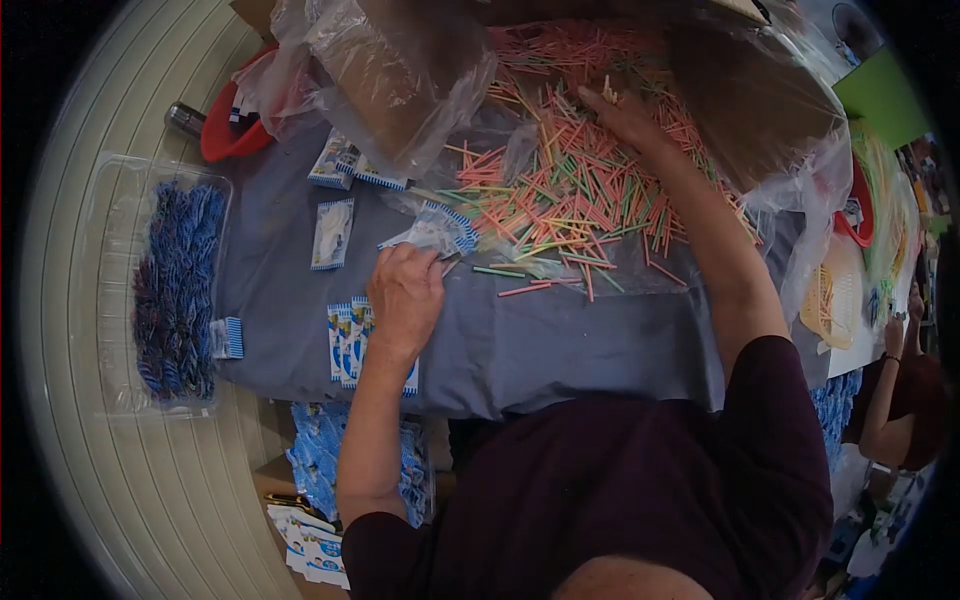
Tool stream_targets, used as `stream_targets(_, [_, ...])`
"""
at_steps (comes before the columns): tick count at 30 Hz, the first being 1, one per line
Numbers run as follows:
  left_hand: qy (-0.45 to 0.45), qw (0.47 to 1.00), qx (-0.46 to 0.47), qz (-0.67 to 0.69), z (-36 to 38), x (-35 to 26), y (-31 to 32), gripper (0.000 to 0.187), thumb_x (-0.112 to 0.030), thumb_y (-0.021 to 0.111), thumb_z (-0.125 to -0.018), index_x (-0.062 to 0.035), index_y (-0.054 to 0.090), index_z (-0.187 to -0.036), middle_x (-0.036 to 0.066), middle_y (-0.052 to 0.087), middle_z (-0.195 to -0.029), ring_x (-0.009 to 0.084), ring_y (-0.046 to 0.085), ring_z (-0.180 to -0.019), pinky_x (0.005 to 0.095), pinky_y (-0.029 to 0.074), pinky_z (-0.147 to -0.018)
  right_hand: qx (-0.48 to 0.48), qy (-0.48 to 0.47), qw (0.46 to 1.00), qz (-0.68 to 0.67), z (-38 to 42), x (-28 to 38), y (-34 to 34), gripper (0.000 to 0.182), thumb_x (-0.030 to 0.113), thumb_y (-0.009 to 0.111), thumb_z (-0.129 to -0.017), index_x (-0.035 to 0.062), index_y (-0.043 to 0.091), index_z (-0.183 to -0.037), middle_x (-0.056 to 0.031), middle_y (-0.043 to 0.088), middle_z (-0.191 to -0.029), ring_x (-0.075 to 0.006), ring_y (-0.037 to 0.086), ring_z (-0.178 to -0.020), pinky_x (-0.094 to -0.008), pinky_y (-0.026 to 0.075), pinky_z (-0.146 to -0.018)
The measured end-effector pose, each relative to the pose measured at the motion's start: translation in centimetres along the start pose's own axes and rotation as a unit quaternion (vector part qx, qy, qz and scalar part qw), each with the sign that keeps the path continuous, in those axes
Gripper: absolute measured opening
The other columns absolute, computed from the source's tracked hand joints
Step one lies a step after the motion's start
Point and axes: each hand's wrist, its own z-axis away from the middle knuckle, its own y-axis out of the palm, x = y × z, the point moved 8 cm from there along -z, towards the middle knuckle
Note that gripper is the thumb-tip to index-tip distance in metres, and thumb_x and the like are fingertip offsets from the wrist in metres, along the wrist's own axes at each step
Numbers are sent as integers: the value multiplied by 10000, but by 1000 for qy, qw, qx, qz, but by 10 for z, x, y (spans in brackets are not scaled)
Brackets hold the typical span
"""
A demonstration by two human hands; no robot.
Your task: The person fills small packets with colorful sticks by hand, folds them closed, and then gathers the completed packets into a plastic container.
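I see the left hand [407, 292] pinching a blue-and-white packet [440, 230] at the left edge of the loose coloured sticks [570, 205]. The right hand [622, 115] is among their far part, perhaps holding pale ones; I cannot tell. Another packet [332, 236] lies farther left.

Sticks [585, 190] on table [560, 350]; packets [345, 340] left, tray [115, 250] farther left.
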Motion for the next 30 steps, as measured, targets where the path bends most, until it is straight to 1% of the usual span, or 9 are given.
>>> stream_targets(4, [-8, 999, 21, 45, -1, 12, -4, 120, -85, 732, -770, 12, 715, -839, 112, 638, -796, 267, 629, -790, 354, 486, -716, 33, 21, 999, 34, 4, 28, -31, 789, 751, 543, -831, 103, 639, -1270, -190, 593, -1272, -300, 522, -1227, -462, 376, -1044])
stream_targets(6, [-72, 988, 25, 131, -5, 22, -8, 99, -66, 739, -757, 7, 712, -818, 110, 629, -776, 250, 620, -737, 342, 482, -668, 226, 148, 954, -128, -2, 25, -23, 741, 715, 452, -902, 111, 627, -1293, -188, 496, -1402, -317, 425, -1336, -463, 335, -1091])
stream_targets(7, [-132, 967, 28, 216, -4, 31, -7, 82, -48, 747, -745, 1, 708, -797, 109, 621, -756, 233, 611, -685, 329, 478, -620, 233, 148, 952, -131, -3, 41, -34, 741, 715, 452, -902, 111, 627, -1293, -188, 496, -1402, -317, 425, -1336, -463, 335, -1091])
stream_targets(9, [-115, 968, -14, 224, -4, 29, -15, 97, -26, 766, -726, 7, 698, -786, 96, 617, -738, 196, 597, -652, 304, 464, -596, 228, -52, 944, -234, 10, 107, -64, 735, 661, 325, -979, 86, 526, -1391, -142, 445, -1460, -274, 365, -1384, -445, 309, -1100])
stream_targets(13, [-102, 953, -71, 275, -2, -3, -26, 150, 28, 801, -701, 17, 675, -781, 58, 624, -732, 117, 572, -624, 256, 452, -579, 187, -96, 925, -316, 44, 160, -78, 699, 615, 215, -1014, 127, 639, -1281, -137, 501, -1415, -293, 433, -1338, -411, 337, -1093])
stream_targets(15, [-122, 933, -67, 332, 2, -14, -14, 149, 31, 799, -716, 16, 675, -795, 51, 629, -749, 102, 572, -638, 245, 453, -582, 257, -96, 856, -438, 78, 197, -76, 707, 610, 191, -1018, 133, 642, -1279, -128, 503, -1419, -286, 431, -1343, -412, 314, -1110])
stream_targets(18, [-127, 897, -77, 416, 9, -30, 3, 154, 38, 799, -733, 16, 673, -820, 42, 633, -772, 83, 571, -659, 231, 459, -589, 323, -153, 850, -387, 112, 229, -72, 844, 678, 121, -982, 69, 622, -1283, -154, 386, -1505, -313, 344, -1403, -470, 257, -1132])
stream_targets(28, [-19, 899, -108, 424, 3, -66, 1, 161, 41, 775, -764, 26, 695, -902, 70, 663, -856, 147, 644, -737, 254, 522, -658, 385, -173, 823, -380, 138, 235, -62, 597, 582, 323, -1008, 161, 699, -1202, -152, 447, -1451, -327, 406, -1315, -439, 294, -1124])
stream_targets(30, [8, 899, -124, 419, -3, -74, -2, 154, 35, 762, -783, 23, 702, -924, 73, 674, -894, 147, 656, -781, 261, 533, -684, 355, -291, 862, -215, 142, 248, -73, 572, 576, 439, -970, 131, 668, -1246, -190, 481, -1398, -317, 439, -1291, -429, 347, -1092])
